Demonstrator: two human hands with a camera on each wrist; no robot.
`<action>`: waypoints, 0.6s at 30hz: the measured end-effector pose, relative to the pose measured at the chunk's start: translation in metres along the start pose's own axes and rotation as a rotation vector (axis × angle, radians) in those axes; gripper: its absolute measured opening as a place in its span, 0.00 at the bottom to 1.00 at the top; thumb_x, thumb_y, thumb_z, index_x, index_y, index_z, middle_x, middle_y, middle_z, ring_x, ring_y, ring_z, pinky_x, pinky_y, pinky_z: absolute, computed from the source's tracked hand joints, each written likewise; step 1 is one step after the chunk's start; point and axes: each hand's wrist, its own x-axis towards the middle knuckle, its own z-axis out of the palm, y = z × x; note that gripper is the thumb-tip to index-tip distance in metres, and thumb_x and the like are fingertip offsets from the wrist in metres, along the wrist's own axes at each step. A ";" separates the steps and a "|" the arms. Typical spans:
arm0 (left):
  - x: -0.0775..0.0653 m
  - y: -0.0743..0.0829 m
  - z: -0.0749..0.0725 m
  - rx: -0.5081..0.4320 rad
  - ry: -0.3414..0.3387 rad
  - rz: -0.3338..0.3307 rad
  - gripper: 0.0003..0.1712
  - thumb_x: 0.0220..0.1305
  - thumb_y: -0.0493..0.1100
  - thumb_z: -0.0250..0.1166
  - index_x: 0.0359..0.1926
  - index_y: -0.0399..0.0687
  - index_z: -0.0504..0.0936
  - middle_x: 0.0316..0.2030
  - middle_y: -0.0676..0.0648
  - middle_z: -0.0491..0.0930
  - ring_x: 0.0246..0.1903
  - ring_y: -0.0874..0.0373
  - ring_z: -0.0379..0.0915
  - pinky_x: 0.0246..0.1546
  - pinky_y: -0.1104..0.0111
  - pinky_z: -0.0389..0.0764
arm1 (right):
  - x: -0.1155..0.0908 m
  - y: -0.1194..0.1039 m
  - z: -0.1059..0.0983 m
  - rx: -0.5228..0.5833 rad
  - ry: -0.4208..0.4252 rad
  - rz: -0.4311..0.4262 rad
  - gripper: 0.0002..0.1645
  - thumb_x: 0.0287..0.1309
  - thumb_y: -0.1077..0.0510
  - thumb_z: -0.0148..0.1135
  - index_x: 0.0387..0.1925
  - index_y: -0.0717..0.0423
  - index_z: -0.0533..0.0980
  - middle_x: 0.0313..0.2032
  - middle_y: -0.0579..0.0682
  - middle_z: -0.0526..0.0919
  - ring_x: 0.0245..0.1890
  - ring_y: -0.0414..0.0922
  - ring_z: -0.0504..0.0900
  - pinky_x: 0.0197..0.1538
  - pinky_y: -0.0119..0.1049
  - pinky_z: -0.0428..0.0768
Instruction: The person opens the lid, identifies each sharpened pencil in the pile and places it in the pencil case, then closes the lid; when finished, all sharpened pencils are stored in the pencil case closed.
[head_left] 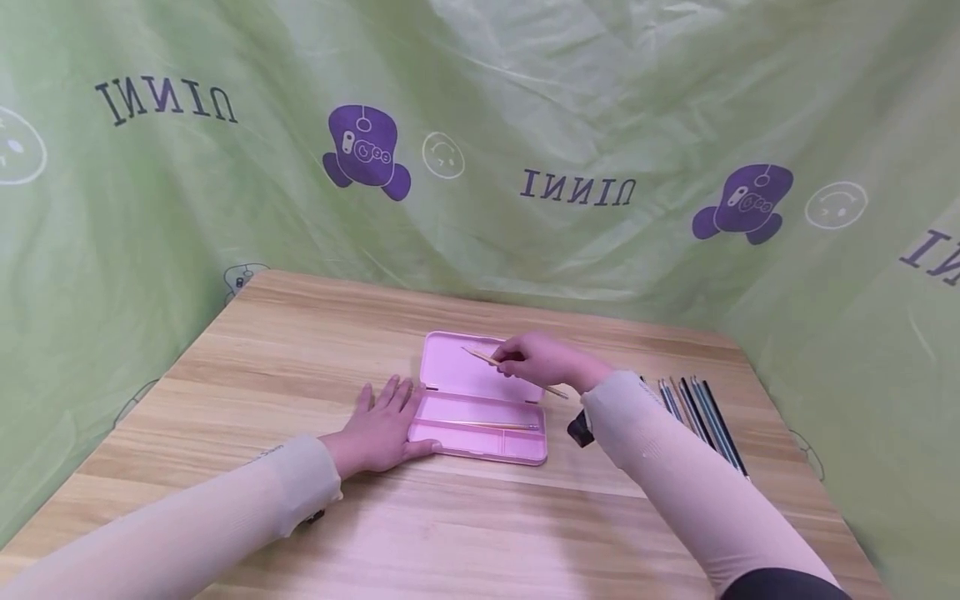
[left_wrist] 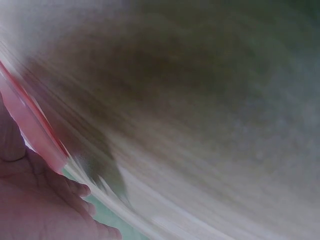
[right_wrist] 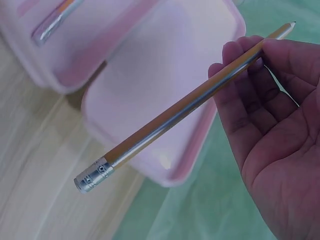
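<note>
A pink pencil case (head_left: 480, 448) lies with its lid (head_left: 457, 362) folded back on the table. Inside its tray rests one pencil (head_left: 487, 425), whose metal end (right_wrist: 45, 34) also shows in the right wrist view. Above the lid, my right hand (head_left: 543, 358) pinches a yellow-and-silver pencil (right_wrist: 175, 112) between thumb and fingertips, its metal-capped end sticking out free. My left hand (head_left: 382, 429) lies with spread, straight fingers against the left end of the case, thumb along its front edge. In the left wrist view the palm (left_wrist: 40, 205) sits beside the pink case wall (left_wrist: 37, 132).
Several dark, blue and brown pencils (head_left: 701, 408) lie side by side at the right of the wooden table (head_left: 315, 333), partly behind my right sleeve (head_left: 667, 458). A green printed curtain (head_left: 480, 233) hangs along the table's back and sides.
</note>
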 end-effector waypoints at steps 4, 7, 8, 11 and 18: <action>0.000 0.000 0.000 0.002 0.000 -0.002 0.57 0.71 0.72 0.57 0.80 0.33 0.53 0.79 0.29 0.48 0.78 0.32 0.37 0.71 0.31 0.37 | 0.010 -0.004 0.008 -0.032 -0.011 -0.037 0.13 0.74 0.63 0.57 0.52 0.63 0.83 0.38 0.47 0.87 0.37 0.39 0.79 0.48 0.38 0.78; 0.001 -0.001 0.001 0.002 0.002 -0.003 0.56 0.70 0.72 0.57 0.80 0.33 0.54 0.78 0.29 0.49 0.78 0.32 0.37 0.71 0.31 0.37 | 0.017 -0.007 0.013 -0.034 -0.035 -0.052 0.13 0.73 0.63 0.58 0.50 0.63 0.84 0.37 0.45 0.86 0.36 0.38 0.78 0.46 0.35 0.78; 0.001 -0.001 0.002 0.002 0.003 -0.004 0.56 0.70 0.71 0.57 0.80 0.33 0.54 0.78 0.29 0.49 0.78 0.32 0.38 0.71 0.31 0.38 | 0.019 -0.008 0.015 -0.030 -0.046 -0.054 0.12 0.73 0.62 0.58 0.50 0.62 0.84 0.36 0.44 0.86 0.35 0.37 0.77 0.45 0.34 0.77; 0.000 -0.002 0.001 0.002 0.007 -0.005 0.56 0.71 0.71 0.57 0.80 0.33 0.54 0.78 0.29 0.49 0.78 0.32 0.38 0.71 0.31 0.38 | 0.026 -0.013 0.018 -0.005 -0.077 -0.057 0.12 0.73 0.63 0.58 0.49 0.61 0.85 0.36 0.43 0.85 0.34 0.36 0.76 0.43 0.32 0.77; 0.001 -0.001 0.000 -0.005 0.005 -0.004 0.57 0.71 0.71 0.57 0.80 0.32 0.53 0.78 0.29 0.48 0.78 0.32 0.37 0.71 0.31 0.37 | 0.036 -0.024 0.024 0.102 -0.124 -0.074 0.09 0.69 0.65 0.62 0.46 0.63 0.85 0.33 0.43 0.85 0.30 0.34 0.75 0.40 0.29 0.77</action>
